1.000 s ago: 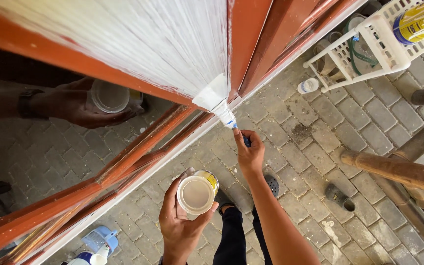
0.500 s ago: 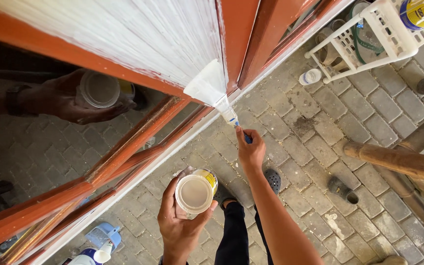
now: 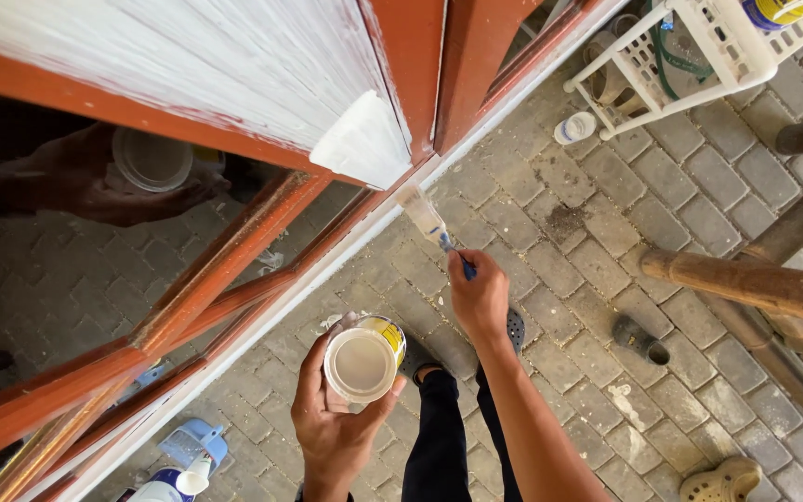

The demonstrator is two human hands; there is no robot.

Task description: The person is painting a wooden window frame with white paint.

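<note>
Left hand (image 3: 332,423) holds open can (image 3: 362,361) of white paint

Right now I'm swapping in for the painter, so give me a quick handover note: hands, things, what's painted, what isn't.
Left hand: holds an open paint can upright, white paint inside.
Right hand: grip on a brush, bristles up at the frame's lower edge.
Done: the panel is coated white, streaky, with a thick wet patch at its lower corner.
Left: the surrounding frame shows red-brown, with white smears along its edges.
Nearby: bottles on the paving, white crate.
</note>
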